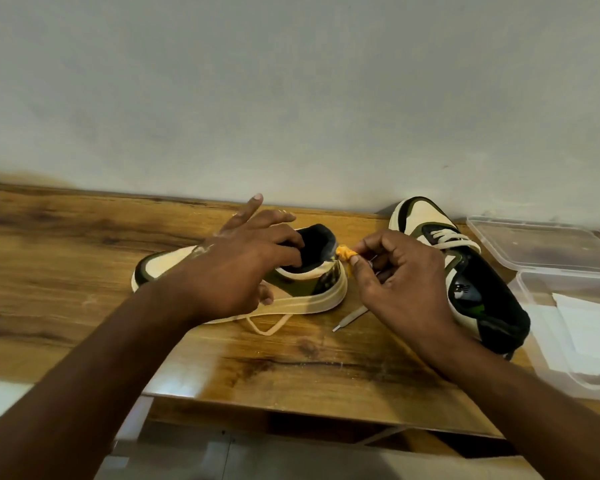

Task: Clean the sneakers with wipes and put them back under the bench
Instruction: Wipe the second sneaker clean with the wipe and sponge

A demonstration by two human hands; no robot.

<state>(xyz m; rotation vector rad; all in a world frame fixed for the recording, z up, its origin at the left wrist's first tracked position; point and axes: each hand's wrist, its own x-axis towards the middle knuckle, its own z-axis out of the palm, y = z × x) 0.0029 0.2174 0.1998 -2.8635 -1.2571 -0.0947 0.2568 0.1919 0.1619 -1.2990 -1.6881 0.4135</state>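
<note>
Near sneaker point(309, 289) on wooden bench point(84, 271), heel toward right hand point(395, 275), which pinches a crumpled orange wipe point(345, 252) at the collar. Left hand point(243, 261) grips the opening. Likely light, stiff-soled; collar offers best hold. Second sneaker point(465, 271) just beside.

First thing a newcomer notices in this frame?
Two hands at centre: the left hand holds a sneaker by its collar, while the right hand pinches a small orange wad against its heel. The second sneaker lies to the right, beside an open clear box on the bench.
</note>
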